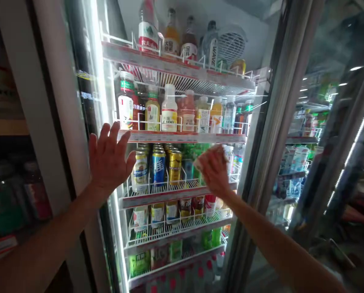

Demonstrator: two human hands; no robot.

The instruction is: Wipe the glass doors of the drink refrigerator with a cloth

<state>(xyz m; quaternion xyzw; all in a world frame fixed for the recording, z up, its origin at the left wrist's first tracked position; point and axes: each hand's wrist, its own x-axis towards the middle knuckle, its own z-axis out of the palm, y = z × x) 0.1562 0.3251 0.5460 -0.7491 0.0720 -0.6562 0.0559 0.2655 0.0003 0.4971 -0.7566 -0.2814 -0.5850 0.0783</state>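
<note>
My left hand (110, 159) is raised with its fingers spread, holding nothing, in front of the left side of a lit drinks fridge. It overlaps the second shelf edge, and whether it touches glass I cannot tell. My right hand (214, 171), smeared by motion, is closed on a pale crumpled cloth (201, 161) in front of the middle shelf on the right. Between the two hands show a white can (140, 169), a blue can (159, 167) and a gold can (175, 166) on the wire shelf behind.
Bottles such as a white-capped one (169, 110) line the second shelf; taller ones stand on top. Lower shelves hold cans and green packs (139, 263). A metal door frame (281, 122) runs down the right, beside another stocked fridge. A grey post (37, 101) stands left.
</note>
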